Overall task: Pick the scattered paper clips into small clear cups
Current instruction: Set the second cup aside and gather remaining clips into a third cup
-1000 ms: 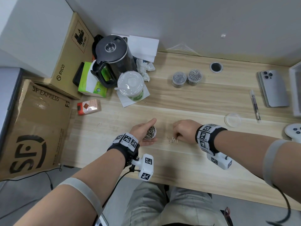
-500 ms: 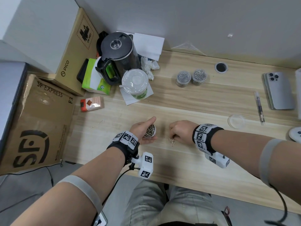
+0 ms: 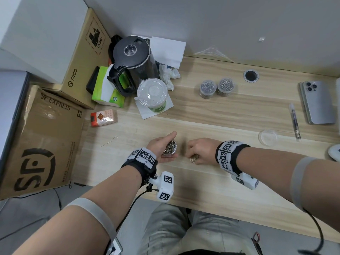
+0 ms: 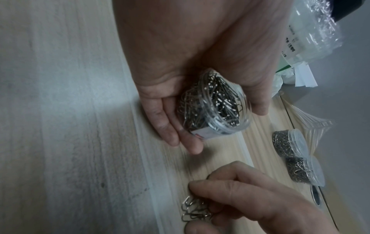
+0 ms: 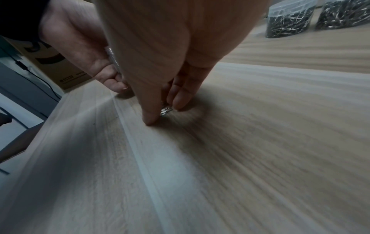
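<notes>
My left hand [image 3: 161,150] grips a small clear cup [image 3: 169,147] full of paper clips [image 4: 218,102], tilted toward the right, low over the wooden desk [image 3: 220,181]. Just to its right my right hand [image 3: 199,150] pinches a small bunch of paper clips [image 3: 194,160] against the desk with thumb and fingertips [image 5: 152,117]. The same bunch of clips [image 4: 195,210] shows under the right fingers in the left wrist view, and as a glint of clips [image 5: 166,110] in the right wrist view.
Two filled, lidded clear cups [image 3: 207,88] [image 3: 226,86] stand at the desk's back. A loose clear lid [image 3: 267,138], a pen [image 3: 295,121] and a phone [image 3: 317,102] lie right. A kettle [image 3: 134,61], drink cup [image 3: 152,97], tissue box and cardboard boxes crowd the left.
The right hand has drawn the loose clips together into a tight bunch under its fingers. The left hand keeps holding the cup in the same place.
</notes>
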Demonstrator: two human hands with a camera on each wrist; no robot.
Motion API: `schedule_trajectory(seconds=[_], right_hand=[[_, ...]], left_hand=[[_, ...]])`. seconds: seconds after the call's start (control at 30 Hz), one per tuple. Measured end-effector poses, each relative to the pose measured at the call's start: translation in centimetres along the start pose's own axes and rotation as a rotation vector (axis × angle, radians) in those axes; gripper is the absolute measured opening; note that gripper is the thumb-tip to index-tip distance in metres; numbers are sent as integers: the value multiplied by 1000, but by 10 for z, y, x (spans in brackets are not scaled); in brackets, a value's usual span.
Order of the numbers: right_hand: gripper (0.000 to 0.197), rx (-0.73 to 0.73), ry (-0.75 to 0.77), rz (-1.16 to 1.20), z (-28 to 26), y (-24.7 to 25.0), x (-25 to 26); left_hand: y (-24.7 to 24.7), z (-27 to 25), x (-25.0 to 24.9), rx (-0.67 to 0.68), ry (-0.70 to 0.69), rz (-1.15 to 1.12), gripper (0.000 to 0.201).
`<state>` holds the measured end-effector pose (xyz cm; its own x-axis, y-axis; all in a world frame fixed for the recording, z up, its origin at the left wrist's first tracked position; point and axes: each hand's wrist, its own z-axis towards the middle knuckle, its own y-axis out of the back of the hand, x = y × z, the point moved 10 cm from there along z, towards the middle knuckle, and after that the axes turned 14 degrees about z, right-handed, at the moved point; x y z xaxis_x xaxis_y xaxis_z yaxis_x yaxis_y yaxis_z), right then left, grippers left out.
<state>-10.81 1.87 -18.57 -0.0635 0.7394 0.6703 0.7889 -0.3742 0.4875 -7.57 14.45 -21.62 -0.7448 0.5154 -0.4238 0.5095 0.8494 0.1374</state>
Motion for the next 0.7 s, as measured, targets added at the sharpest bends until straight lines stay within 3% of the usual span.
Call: schedule_trajectory(seconds=[0.13,0.7], right_hand=[[21,-30,-8,20,-3,4,-2],[7,-157,-56,27,-2,7,-11]], left_hand=[[-1,2,-1,-5,4,0,49],[-8,-2,-1,7,-9,25,50]])
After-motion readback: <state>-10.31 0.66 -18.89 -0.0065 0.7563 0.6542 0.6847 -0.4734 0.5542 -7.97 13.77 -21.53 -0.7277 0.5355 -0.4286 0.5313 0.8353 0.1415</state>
